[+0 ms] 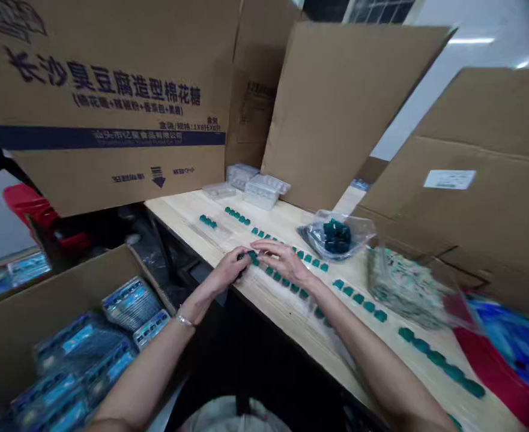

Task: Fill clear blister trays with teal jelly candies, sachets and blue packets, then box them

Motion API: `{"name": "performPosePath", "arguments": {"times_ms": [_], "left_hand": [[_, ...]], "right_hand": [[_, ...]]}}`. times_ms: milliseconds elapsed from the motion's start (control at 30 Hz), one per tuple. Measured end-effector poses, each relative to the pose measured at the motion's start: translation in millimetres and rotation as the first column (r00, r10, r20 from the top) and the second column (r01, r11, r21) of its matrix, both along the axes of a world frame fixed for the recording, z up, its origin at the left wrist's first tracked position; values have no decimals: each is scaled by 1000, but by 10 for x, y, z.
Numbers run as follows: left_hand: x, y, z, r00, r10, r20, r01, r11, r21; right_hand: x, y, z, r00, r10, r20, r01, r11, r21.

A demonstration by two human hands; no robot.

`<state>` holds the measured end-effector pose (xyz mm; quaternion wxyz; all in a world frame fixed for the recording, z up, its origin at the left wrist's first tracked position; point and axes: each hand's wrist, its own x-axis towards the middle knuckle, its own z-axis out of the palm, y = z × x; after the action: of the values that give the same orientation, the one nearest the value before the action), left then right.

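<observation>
Small dark green pieces lie in rows along the light wooden table. Near the table's front edge, my left hand is closed, thumb and fingers pinching a small green piece. My right hand comes from the other side, palm down, its fingers stretched out and slightly apart beside that piece. Whether its fingertips touch the piece cannot be made out. Under and in front of my right hand runs another row of green pieces, some on what looks like a clear plastic strip.
Behind the rows are clear plastic boxes, a bag of dark green pieces and a bag of printed packets. A red tub stands right. Large cardboard walls the back. An open carton with blue packages sits lower left.
</observation>
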<state>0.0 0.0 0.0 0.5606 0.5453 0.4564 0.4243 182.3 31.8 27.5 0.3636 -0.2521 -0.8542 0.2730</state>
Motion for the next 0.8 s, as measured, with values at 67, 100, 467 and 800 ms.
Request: {"name": "performPosePath", "arguments": {"times_ms": [67, 100, 467, 800], "left_hand": [[-40, -21, 20, 994, -59, 87, 64, 996, -62], [-55, -30, 27, 990, -77, 122, 87, 993, -83], [-289, -109, -171, 988, 106, -108, -98, 992, 84], [-515, -104, -316, 961, 191, -201, -175, 980, 95]], "right_hand": [[-12, 33, -21, 1000, 24, -18, -24, 1000, -6], [-21, 45, -33, 999, 33, -28, -33, 999, -8], [-215, 147, -96, 988, -131, -82, 132, 991, -4], [-547, 661, -320, 937, -207, 282, 160, 970, 181]]}}
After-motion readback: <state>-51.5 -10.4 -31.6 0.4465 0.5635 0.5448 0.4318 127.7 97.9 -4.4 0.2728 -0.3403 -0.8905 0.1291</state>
